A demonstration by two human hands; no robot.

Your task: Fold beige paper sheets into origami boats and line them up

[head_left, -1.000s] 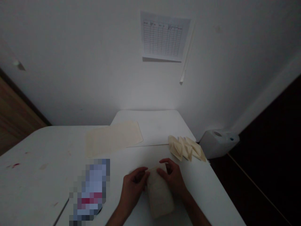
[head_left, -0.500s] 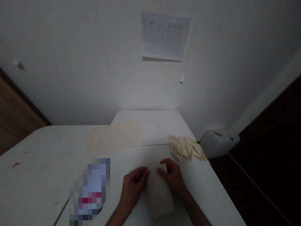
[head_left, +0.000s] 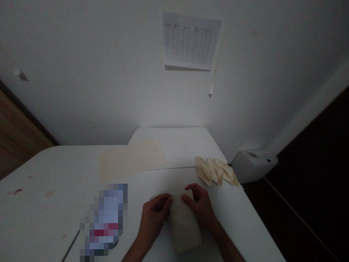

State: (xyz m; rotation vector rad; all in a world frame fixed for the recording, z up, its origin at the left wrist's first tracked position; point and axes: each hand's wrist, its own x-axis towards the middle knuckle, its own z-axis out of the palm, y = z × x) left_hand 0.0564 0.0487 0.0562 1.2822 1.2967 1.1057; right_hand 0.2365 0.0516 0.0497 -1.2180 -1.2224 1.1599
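A beige sheet of paper [head_left: 185, 229], curved and apparently folded over, lies between my two hands near the front of the white table. My left hand [head_left: 156, 214] is closed, its thumb and index finger pinching the sheet's upper left corner. At the upper right, my right hand [head_left: 201, 205] grips the same paper with the thumb on its face and the index finger bent behind the top edge. Several folded beige paper pieces [head_left: 216, 171] sit in a row beyond my right hand. A flat beige sheet [head_left: 131, 160] rests farther back on the left.
A blurred-out bluish-white object [head_left: 107, 218] with a red band lies left of my left hand. The white table [head_left: 60, 171] meets a wall carrying a printed chart [head_left: 188, 43]. Past the table's right edge stands a white plastic jug [head_left: 252, 165].
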